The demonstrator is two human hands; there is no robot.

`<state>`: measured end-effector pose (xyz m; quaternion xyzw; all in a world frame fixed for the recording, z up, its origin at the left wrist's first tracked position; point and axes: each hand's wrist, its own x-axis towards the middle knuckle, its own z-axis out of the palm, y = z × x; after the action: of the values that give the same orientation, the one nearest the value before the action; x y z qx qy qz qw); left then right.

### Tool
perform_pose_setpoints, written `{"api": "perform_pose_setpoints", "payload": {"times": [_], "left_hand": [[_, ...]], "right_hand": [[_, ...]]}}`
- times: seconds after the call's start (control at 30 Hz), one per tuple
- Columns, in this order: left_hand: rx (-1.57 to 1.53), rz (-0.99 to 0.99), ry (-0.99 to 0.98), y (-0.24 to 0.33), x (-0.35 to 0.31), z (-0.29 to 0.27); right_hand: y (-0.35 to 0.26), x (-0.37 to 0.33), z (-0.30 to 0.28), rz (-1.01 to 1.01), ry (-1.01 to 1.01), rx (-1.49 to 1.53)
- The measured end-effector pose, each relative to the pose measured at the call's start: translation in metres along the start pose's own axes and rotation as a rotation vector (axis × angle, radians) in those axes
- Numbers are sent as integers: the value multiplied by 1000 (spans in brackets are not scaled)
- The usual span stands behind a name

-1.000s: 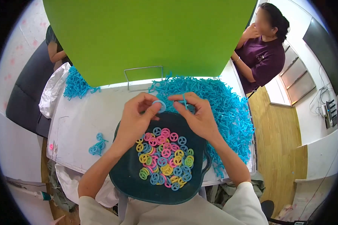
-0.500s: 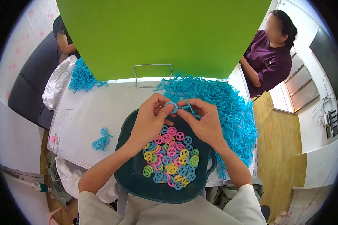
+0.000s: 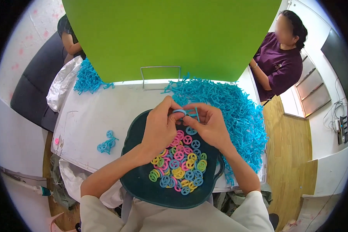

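Tilted edge-on since the earlier frame, the blue wheel (image 3: 179,111) sits pinched in my left hand (image 3: 161,123); my right hand (image 3: 211,124) grasps a blue branched piece (image 3: 197,112), both above the dark tray (image 3: 137,176). Apparent step: joining them. Next move calls for alignment, then firm pressing.

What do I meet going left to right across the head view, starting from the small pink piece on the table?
Small pink piece, cluster of blue parts, left hand with blue wheel, right hand, person in purple shirt, dark wall panel.
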<state>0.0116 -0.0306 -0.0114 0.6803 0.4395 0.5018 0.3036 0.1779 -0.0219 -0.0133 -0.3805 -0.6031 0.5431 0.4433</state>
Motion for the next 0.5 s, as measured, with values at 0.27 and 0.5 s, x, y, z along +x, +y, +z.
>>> {"api": "perform_pose_setpoints", "payload": {"times": [0.27, 0.5], "left_hand": [[62, 69, 83, 5, 5, -7], [-318, -154, 14, 8, 2, -8]], "right_hand": [[-9, -4, 9, -195, 147, -253], [-2, -2, -1, -279, 188, -581]]}}
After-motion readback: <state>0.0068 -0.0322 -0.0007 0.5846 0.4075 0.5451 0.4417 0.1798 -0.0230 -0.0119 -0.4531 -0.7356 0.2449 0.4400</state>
